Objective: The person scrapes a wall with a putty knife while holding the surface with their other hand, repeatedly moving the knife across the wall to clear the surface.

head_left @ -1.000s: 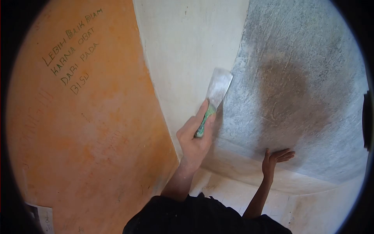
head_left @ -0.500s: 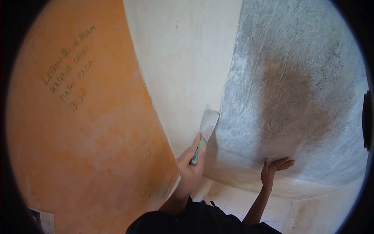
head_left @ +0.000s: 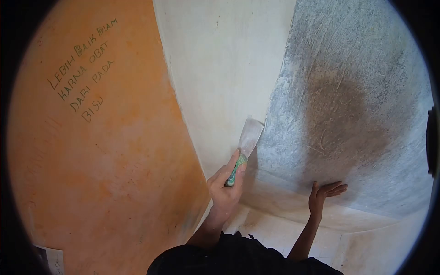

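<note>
My left hand (head_left: 224, 188) is wrapped round the green handle of a scraper (head_left: 251, 136). The wide metal blade points up and lies against the pale wall strip (head_left: 224, 59), its right corner at the border with the rough grey wall (head_left: 353, 59). Lower on the right, my right hand (head_left: 325, 194) rests on the lower part of the grey surface, fingers stretched to the right and thumb up, with no tool in it.
An orange wall (head_left: 123, 160) with green handwriting (head_left: 82, 68) fills the left side. A paper (head_left: 56, 260) hangs at the lower left. Below the grey area runs a pale lower wall (head_left: 275, 233). A dark object (head_left: 431, 142) shows at the right edge.
The scraper and my left hand have shifted slightly up and to the right along the border. My right hand has stayed nearly in place. The walls have shifted slightly in view.
</note>
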`<state>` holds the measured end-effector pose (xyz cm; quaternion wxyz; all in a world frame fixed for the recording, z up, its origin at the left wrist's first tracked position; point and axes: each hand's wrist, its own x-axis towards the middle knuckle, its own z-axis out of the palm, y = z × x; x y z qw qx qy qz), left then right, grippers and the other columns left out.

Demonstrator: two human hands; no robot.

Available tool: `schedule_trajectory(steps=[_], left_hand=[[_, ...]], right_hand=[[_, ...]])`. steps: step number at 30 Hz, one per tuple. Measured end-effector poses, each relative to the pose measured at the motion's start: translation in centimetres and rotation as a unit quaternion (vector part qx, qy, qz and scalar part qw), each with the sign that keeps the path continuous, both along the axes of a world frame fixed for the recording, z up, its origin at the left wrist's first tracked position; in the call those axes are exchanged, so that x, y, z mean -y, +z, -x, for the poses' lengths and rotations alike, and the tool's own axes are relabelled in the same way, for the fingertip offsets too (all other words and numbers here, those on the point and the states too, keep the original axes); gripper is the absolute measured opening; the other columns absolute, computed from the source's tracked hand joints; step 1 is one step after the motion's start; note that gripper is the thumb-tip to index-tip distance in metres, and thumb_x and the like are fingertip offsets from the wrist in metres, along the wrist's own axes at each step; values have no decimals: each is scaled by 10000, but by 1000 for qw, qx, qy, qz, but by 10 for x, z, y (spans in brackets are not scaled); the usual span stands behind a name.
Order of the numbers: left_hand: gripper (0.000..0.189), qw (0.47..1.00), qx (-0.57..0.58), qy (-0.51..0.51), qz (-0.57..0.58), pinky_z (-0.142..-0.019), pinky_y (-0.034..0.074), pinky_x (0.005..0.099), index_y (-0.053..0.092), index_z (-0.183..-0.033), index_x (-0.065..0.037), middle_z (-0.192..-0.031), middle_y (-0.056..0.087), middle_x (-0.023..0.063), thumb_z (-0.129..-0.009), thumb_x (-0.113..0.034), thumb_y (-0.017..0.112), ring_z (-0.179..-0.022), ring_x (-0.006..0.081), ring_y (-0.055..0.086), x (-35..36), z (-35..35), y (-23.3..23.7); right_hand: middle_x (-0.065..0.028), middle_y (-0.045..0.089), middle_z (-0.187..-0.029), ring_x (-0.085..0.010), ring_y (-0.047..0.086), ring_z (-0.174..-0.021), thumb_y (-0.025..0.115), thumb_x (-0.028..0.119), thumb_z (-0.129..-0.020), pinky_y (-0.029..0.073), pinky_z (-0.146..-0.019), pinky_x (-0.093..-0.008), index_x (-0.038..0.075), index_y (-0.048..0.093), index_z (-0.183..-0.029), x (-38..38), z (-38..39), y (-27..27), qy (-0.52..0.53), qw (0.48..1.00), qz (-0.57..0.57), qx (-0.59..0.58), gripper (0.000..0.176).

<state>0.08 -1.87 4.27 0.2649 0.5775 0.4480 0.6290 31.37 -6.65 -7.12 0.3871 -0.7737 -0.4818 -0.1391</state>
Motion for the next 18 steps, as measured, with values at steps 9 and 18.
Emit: schedule_trajectory(steps=[9,18], left_hand=[[323,1000,26,-10,2,-842,501,275,617,-1221,55,-1077,691,223,-923,-69,634,-955,164,665,-1,-4,3],[346,1000,-6,-5,7,-838,498,263,600,-1244,52,-1084,693,208,-924,-75,637,-933,133,654,-1,1,12]], right_hand=[[-303,-313,-1492,-451,-306,-1384,418,569,-957,-167,-1099,-584,-13,-239,-1458,-4,-5,2,8,1000,-6,3,1010],[-308,-299,-1496,-455,-294,-1389,421,554,-960,-165,-1101,-583,-16,-230,-1461,-3,-9,-4,19,1000,-13,0,1001]])
